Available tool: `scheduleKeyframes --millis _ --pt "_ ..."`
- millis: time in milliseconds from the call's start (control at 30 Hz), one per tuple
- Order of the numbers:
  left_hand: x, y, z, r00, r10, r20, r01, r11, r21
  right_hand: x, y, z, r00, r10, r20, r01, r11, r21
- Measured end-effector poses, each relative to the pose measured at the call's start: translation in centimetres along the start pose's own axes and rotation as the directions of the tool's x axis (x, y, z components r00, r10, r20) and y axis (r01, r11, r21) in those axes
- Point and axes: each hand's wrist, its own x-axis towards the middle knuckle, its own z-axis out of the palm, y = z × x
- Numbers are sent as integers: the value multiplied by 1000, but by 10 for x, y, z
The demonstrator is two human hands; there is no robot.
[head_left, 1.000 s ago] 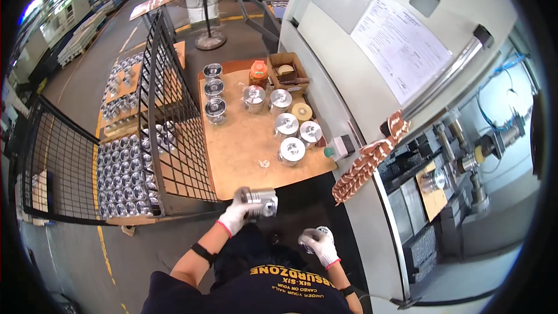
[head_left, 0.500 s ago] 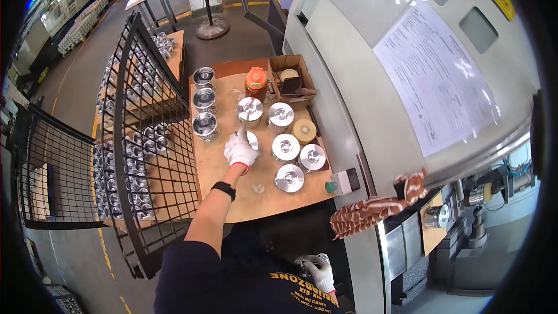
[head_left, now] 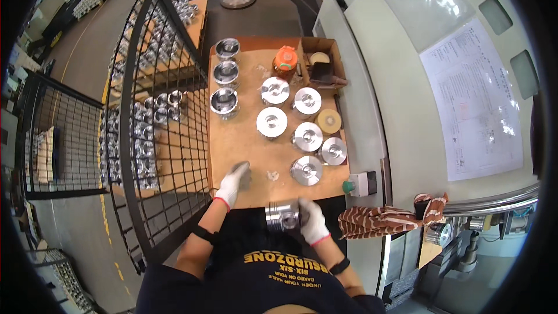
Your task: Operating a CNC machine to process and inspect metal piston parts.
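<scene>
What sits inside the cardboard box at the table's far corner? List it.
The open cardboard box holds a pale round disc-like item near its back. The front part lies in dark shadow, so anything there, or under the disc, cannot be seen.

Factory machining shop: wire-mesh cage (head_left: 157, 116) at 9 o'clock stacked w/ metal pistons (head_left: 139, 134), more on wooden bench (head_left: 244, 139), grey machine cabinet (head_left: 401, 99) at 3 o'clock.

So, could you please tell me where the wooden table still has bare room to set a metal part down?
The wooden table is bare down its middle strip, between the left column of hollow cylinders and the flat-topped round parts, and along the near edge by the left hand. The right side is crowded.
</scene>
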Motion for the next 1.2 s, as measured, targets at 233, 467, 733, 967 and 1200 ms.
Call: scheduleKeyframes --millis 233,467,733,967,1200 --pt "-94 -7 1 891 -291 348 426 800 -423 15 -36 66 978 126 167 -153 975 162" --pt "-122 -5 -3 688 -35 725 704 271 -656 2 -27 79 945 241 219 -287 935 209" --pt "-141 -24 -1 750 261 608 482 413 -772 4 -1 58 938 56 342 -17 993 -117" --pt "-143 -15 -5 902 205 381 112 740 -663 7 -17 25 920 155 361 -72 970 -233" --pt "-117 -16 -2 780 512 359 -623 587 518 43 -13 54 927 270 262 -207 947 -245"
